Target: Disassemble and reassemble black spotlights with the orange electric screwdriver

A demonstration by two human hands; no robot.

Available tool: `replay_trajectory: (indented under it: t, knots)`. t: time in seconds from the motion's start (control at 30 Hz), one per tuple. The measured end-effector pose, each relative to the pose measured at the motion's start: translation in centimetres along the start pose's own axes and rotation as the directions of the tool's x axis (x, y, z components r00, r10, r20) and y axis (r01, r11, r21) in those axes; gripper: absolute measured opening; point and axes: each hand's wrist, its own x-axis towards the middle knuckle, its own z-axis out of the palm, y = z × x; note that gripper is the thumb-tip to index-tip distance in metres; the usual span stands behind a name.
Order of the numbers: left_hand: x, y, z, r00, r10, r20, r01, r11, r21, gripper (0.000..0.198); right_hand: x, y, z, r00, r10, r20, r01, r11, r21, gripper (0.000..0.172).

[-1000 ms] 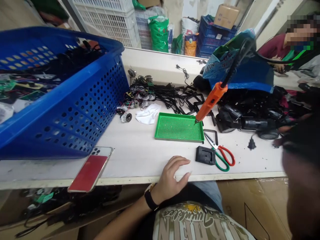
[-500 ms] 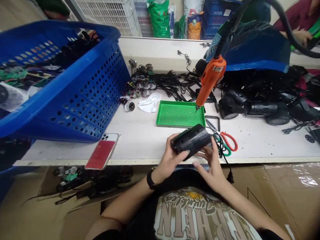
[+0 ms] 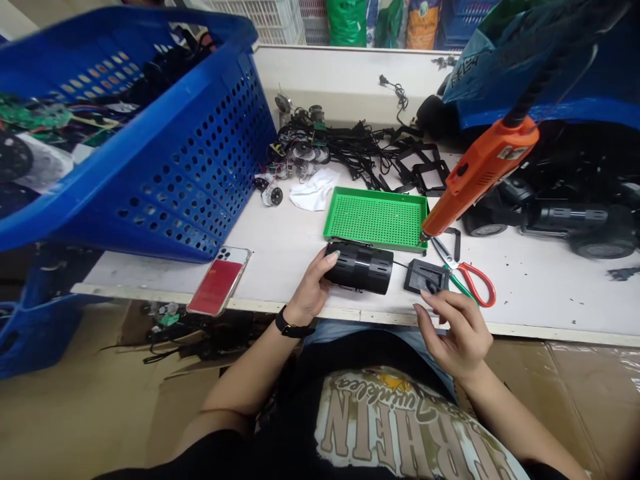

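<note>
Over the bench (image 3: 280, 233), just before the green tray (image 3: 377, 219), the black cylinder (image 3: 363, 268) has levelled since the earlier frame. Its long axis runs left to right, corded end pointing right. The left hand (image 3: 311, 290) clamps its left end; the right hand (image 3: 460, 330) has moved off beside the cord (image 3: 400, 265), whether pinching I cannot tell. Cord-handling seems in hand, calling next for a steady left hold.
</note>
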Motion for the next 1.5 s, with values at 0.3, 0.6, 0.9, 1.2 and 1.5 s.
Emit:
replay_trajectory:
  t: [0.3, 0.6, 0.9, 1.2, 1.5]
  knots:
    - [1.0, 1.0, 1.5, 0.997, -0.081, 0.006, 0.081, 0.987, -0.137, 0.044, 3.4, 0.5, 2.8, 0.897, 0.121, 0.425, -0.204, 0.967, 0.155, 0.081]
    - [-0.7, -1.1, 3.1, 0.993, -0.116, 0.035, 0.120, 0.973, -0.197, 0.049, -0.5, -1.3, 5.4, 0.845, 0.398, 0.356, -0.470, 0.872, 0.140, 0.060]
    - [-1.7, -1.6, 2.9, 0.985, -0.172, -0.011, 0.167, 0.971, -0.171, 0.049, -0.5, 0.3, 4.2, 0.766, 0.363, 0.530, -0.532, 0.821, 0.207, 0.040]
    - [-2.2, -2.0, 2.8, 0.978, -0.210, 0.017, 0.208, 0.949, -0.238, 0.058, 13.7, 8.1, 4.8, 0.895, 0.445, 0.020, -0.430, 0.851, 0.300, 0.078]
    - [-2.5, -3.1, 2.4, 0.964, -0.265, 0.007, 0.251, 0.902, -0.351, 0.057, 17.4, 7.1, 7.2, 0.882, 0.470, 0.037, -0.352, 0.605, 0.714, 0.038]
